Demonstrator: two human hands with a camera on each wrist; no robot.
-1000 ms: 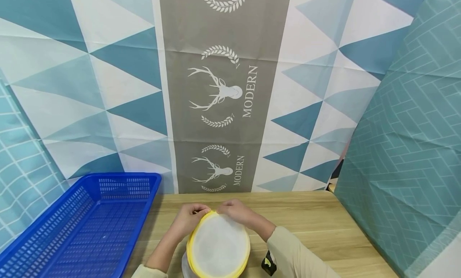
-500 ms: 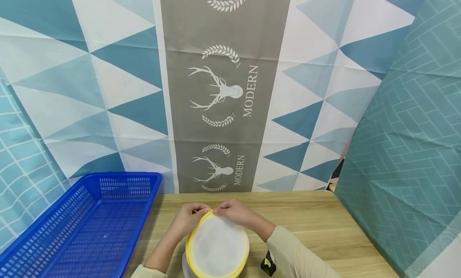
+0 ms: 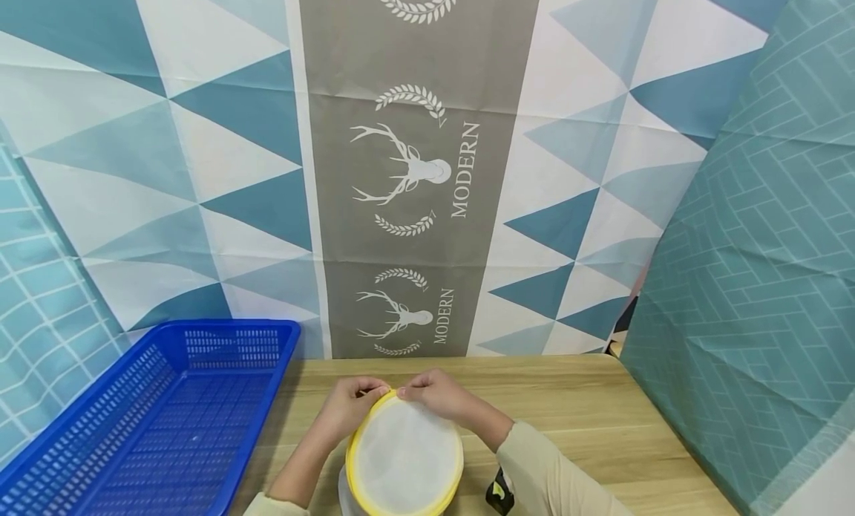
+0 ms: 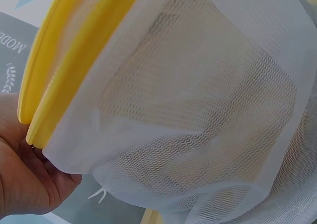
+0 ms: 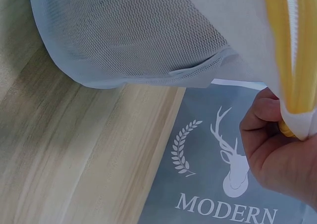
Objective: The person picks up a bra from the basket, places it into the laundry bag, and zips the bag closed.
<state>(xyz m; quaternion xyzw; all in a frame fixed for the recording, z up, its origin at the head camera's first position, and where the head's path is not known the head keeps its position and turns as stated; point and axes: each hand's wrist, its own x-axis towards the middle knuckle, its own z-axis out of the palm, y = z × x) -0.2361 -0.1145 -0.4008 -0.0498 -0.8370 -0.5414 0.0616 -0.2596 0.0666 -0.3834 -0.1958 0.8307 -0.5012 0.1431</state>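
A white mesh laundry bag with yellow rims and a round pale top panel stands on the table at the front middle. My left hand pinches the far edge of its rim from the left. Close beside it, my right hand pinches the same edge from the right. In the left wrist view, the yellow rims run in two bands with a strip between them, above the loose mesh body. The right wrist view has curled fingers at the end of the yellow zipper edging; the fingertips are partly hidden.
A blue plastic basket with slotted walls stands on the left. Near my right sleeve lies a small black item with a yellow-green mark, partly covered. The wooden table meets a patterned cloth backdrop behind.
My right fingertips shift slightly left along the rim, then slightly back. The bag moves very little, and my left hand stays in place.
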